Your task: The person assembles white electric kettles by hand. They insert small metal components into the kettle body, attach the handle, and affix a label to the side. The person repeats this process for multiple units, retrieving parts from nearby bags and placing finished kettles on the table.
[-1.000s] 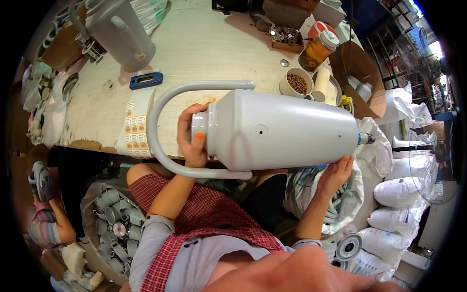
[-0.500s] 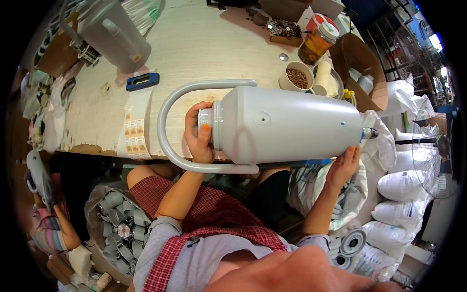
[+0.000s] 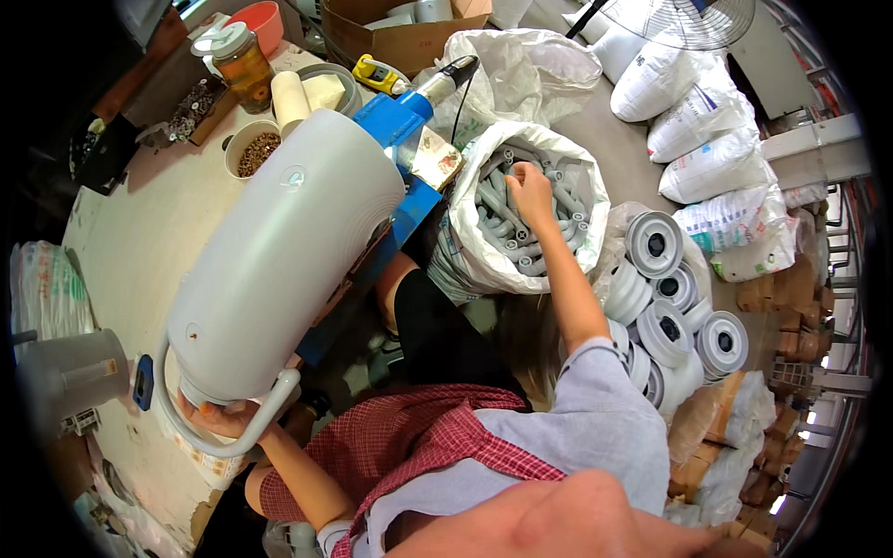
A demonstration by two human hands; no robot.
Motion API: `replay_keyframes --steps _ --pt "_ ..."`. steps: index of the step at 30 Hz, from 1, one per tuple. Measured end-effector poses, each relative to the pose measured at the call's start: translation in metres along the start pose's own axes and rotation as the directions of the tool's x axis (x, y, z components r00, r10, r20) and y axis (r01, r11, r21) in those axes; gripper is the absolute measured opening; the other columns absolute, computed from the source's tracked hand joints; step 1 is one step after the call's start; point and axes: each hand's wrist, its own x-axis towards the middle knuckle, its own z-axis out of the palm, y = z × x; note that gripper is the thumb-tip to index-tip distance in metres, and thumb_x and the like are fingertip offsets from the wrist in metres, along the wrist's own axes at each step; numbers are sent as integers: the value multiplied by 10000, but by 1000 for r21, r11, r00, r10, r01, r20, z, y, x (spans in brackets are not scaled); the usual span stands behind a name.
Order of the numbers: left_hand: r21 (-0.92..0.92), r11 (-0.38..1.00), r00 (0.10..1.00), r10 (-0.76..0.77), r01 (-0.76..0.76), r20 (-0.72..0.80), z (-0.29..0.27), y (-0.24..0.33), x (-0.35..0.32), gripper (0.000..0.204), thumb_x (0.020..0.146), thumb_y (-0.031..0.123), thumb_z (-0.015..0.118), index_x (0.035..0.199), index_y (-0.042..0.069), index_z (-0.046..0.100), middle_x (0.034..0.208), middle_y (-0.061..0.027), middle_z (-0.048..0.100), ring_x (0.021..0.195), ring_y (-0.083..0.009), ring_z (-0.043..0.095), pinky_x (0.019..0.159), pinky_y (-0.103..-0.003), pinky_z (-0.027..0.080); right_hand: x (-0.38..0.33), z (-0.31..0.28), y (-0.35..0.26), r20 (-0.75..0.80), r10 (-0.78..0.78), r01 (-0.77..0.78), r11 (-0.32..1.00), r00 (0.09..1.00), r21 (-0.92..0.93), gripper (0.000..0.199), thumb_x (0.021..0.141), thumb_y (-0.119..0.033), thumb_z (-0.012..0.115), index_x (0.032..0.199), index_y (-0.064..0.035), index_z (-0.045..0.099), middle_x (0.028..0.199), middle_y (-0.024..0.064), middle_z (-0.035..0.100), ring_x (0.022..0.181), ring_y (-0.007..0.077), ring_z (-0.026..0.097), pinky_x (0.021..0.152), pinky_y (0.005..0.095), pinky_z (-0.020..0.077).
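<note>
We have our hands well apart; the left hand (image 3: 221, 418) clasps the neck of the grey jug (image 3: 279, 251) at the desk (image 3: 116, 260); the right hand (image 3: 532, 193) dips among grey tubes (image 3: 502, 225) (grip unclear); we judge the jug light, stiff, slippery, best held by its neck.

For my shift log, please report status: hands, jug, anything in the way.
Left hand holds grey jug by neck. Right hand in white sack, at grey handles; grip unclear. Jug on its side, blue fixture by its base; no blockage seen.
</note>
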Motion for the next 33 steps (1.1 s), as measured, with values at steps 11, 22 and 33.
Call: replay_keyframes --steps 11,22,33 --pt "-122 981 988 -145 151 62 -61 -43 4 474 993 348 520 1225 -65 550 1227 -166 610 1124 -257 588 984 -374 474 29 6 65 13 32 -35 958 999 284 634 736 -134 677 1353 -77 540 1076 209 692 1012 319 668 903 395 493" --pt "-153 969 980 -190 196 52 -28 -36 2 645 957 468 552 1292 -80 497 1318 -159 555 1208 -261 537 1035 -393 420 -52 -131 -82 -121 -377 390 813 918 433 349 859 -65 634 1207 -72 606 996 76 632 874 166 588 757 277 461" --pt "-155 959 972 -233 236 41 -33 -38 2 654 977 479 516 1287 -96 486 1292 -182 564 1197 -270 547 1035 -394 419 -95 -89 20 186 -553 577 810 812 -110 550 721 83 668 1226 -136 647 963 99 628 934 300 590 836 404 467"
